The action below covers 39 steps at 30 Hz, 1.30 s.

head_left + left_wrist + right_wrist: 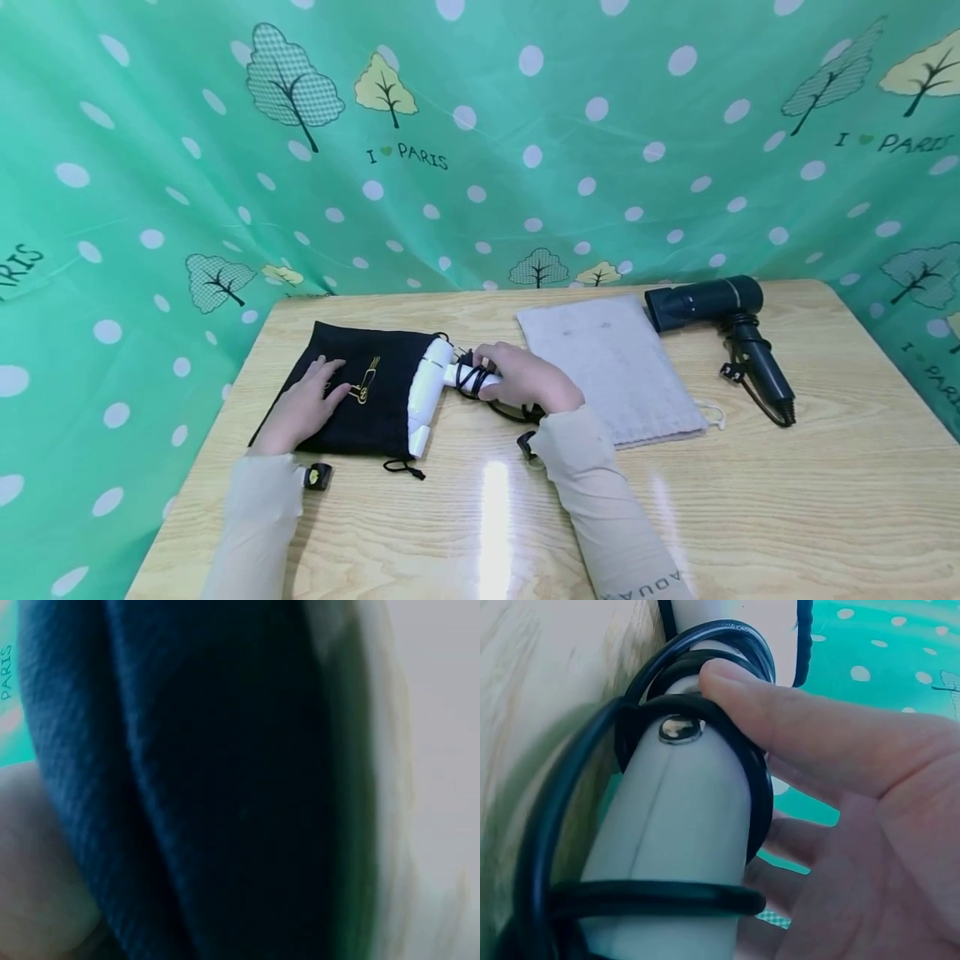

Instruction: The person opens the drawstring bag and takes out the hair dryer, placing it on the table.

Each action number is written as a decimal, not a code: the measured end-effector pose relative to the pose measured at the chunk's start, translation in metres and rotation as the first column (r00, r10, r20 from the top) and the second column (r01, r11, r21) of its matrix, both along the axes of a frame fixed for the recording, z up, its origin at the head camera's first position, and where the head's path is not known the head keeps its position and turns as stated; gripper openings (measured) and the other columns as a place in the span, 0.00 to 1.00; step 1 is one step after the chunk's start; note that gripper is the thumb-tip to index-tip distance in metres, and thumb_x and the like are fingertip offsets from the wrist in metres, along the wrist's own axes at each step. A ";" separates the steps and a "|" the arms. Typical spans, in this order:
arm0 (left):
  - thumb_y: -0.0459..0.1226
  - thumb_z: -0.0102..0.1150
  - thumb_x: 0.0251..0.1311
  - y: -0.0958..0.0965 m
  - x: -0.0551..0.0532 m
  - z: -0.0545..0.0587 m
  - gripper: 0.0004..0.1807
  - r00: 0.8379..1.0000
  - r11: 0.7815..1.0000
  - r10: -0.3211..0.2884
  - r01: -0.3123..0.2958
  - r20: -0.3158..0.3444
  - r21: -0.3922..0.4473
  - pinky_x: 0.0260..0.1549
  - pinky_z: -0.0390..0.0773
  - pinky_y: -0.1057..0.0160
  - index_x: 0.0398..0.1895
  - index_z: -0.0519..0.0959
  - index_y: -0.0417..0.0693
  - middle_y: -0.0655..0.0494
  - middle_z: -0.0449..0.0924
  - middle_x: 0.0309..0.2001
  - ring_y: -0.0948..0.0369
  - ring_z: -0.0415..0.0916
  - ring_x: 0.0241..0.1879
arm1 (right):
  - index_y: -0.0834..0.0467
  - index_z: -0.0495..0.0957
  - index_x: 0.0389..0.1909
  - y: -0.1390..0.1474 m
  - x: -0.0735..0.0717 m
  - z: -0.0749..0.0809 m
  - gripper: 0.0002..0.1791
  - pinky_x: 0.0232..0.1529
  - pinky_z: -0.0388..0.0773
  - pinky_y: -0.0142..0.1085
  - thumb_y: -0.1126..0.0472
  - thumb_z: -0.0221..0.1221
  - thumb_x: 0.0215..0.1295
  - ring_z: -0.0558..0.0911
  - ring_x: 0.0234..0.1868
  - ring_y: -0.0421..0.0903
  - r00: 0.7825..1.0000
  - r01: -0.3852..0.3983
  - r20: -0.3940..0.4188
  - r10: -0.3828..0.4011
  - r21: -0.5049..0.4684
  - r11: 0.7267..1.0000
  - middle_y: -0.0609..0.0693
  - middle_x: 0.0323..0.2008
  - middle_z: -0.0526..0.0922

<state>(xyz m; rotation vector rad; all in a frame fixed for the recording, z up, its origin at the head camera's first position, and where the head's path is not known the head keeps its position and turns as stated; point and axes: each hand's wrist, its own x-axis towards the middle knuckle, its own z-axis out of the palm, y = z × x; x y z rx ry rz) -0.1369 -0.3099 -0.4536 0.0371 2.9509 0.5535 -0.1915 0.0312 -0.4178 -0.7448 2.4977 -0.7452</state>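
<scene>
A black drawstring bag [380, 429] with a gold hair dryer print lies on the left half of the table. My left hand [306, 406] rests on top of it, fingers and thumb spread apart. Dark fabric [240, 780] fills much of the left wrist view. At the bag's right edge, by the drawstrings, lies a white hair dryer [426, 387], its handle pointing right. My right hand [528, 379] grips this handle. In the right wrist view the thumb presses against the black cord [656, 898] looped round the white handle [682, 802].
A grey cloth bag [611, 367] with a white drawstring lies flat right of my right hand. Beyond it, a dark hair dryer [705, 300] with its cord round the handle lies at the back right. A green polka-dot cloth [480, 167] hangs behind the table.
</scene>
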 end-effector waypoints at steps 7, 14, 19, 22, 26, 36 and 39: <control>0.44 0.49 0.74 0.001 -0.001 -0.003 0.29 1.000 1.000 0.018 -0.018 -0.012 -0.022 0.65 0.55 0.29 0.72 0.61 0.38 0.26 0.48 0.74 0.33 0.47 0.73 | 0.54 0.73 0.52 0.002 -0.003 -0.003 0.18 0.58 0.75 0.47 0.60 0.67 0.63 0.77 0.54 0.52 1.000 -0.009 0.018 0.009 -0.019 1.000 0.55 0.53 0.78; 0.44 0.49 0.74 0.000 0.000 -0.003 0.30 1.000 1.000 0.023 -0.023 -0.010 -0.018 0.65 0.55 0.29 0.72 0.61 0.38 0.27 0.49 0.74 0.32 0.48 0.73 | 0.55 0.73 0.49 0.004 -0.003 -0.001 0.18 0.52 0.76 0.44 0.59 0.67 0.63 0.77 0.48 0.48 0.999 -0.027 0.031 0.028 -0.022 0.999 0.53 0.47 0.78; 0.45 0.48 0.74 0.001 -0.001 -0.001 0.30 1.000 0.999 0.019 -0.018 0.005 -0.034 0.65 0.55 0.29 0.73 0.61 0.38 0.26 0.48 0.74 0.32 0.47 0.73 | 0.56 0.72 0.50 0.005 -0.002 0.001 0.18 0.47 0.75 0.41 0.59 0.67 0.63 0.75 0.43 0.46 0.999 -0.046 0.028 0.047 -0.014 0.999 0.52 0.44 0.78; 0.45 0.48 0.74 0.002 0.000 -0.001 0.30 1.000 0.999 0.021 -0.021 0.005 -0.040 0.65 0.55 0.29 0.72 0.61 0.38 0.26 0.49 0.74 0.32 0.48 0.73 | 0.56 0.73 0.50 0.007 -0.002 0.003 0.18 0.45 0.74 0.40 0.59 0.67 0.63 0.74 0.41 0.46 0.998 -0.046 0.040 0.047 -0.015 0.999 0.52 0.43 0.77; 0.44 0.49 0.74 0.004 -0.002 0.000 0.29 1.000 0.999 0.022 -0.023 -0.010 -0.039 0.65 0.56 0.29 0.72 0.62 0.37 0.25 0.50 0.73 0.30 0.49 0.72 | 0.55 0.73 0.47 0.011 -0.001 0.005 0.17 0.41 0.72 0.38 0.59 0.68 0.62 0.73 0.39 0.46 0.997 -0.024 0.070 0.025 -0.017 1.000 0.53 0.42 0.77; 0.43 0.50 0.73 0.003 -0.002 0.000 0.29 1.000 1.000 0.014 -0.014 -0.003 -0.017 0.65 0.57 0.29 0.71 0.62 0.37 0.24 0.49 0.73 0.29 0.49 0.71 | 0.55 0.72 0.45 0.016 -0.001 0.007 0.17 0.36 0.69 0.36 0.59 0.69 0.60 0.71 0.35 0.45 0.994 -0.003 0.110 0.006 -0.024 1.000 0.51 0.37 0.75; 0.43 0.51 0.73 0.000 -0.001 -0.001 0.30 1.000 1.000 0.010 -0.010 -0.004 -0.009 0.64 0.58 0.29 0.71 0.62 0.37 0.24 0.49 0.73 0.29 0.50 0.70 | 0.56 0.72 0.44 0.018 -0.001 0.007 0.17 0.35 0.68 0.36 0.60 0.69 0.60 0.70 0.33 0.45 0.993 -0.007 0.115 0.009 -0.018 1.000 0.51 0.34 0.73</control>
